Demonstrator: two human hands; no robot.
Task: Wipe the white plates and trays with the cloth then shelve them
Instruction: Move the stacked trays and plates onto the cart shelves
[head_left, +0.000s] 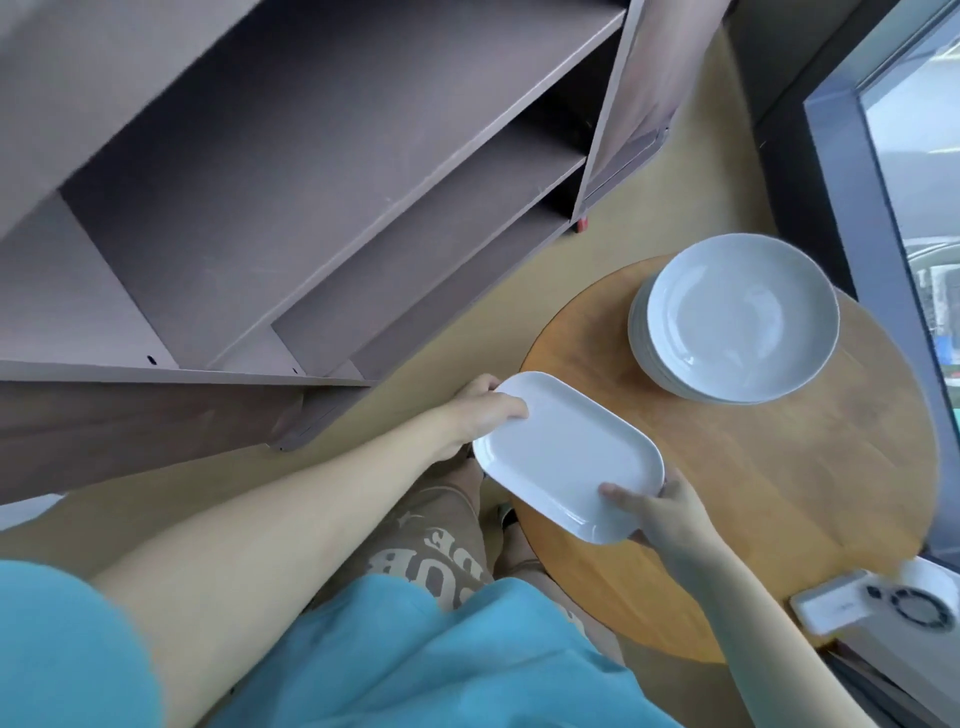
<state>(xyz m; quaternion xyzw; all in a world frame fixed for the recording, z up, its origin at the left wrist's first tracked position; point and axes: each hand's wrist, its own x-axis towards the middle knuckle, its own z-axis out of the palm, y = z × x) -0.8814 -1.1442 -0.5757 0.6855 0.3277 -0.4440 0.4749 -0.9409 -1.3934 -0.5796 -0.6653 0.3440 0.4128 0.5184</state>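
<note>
So the person's got one white oblong tray (566, 457) held between both hands, right at the edge of the round wooden desk (753, 493), half hanging out past it. Its long axis runs diagonal, with the far end toward the brown shelf unit (311, 182) and the near end back toward their body. The left hand (478, 415) grips the far end, thumb on top of the rim. The right hand (660, 514) has the near end, its fingers (618, 491) curled over the rim. There's one stack of round white plates (737, 317) further back on the desk, well apart from the tray, but I can't count them, tbh.
</note>
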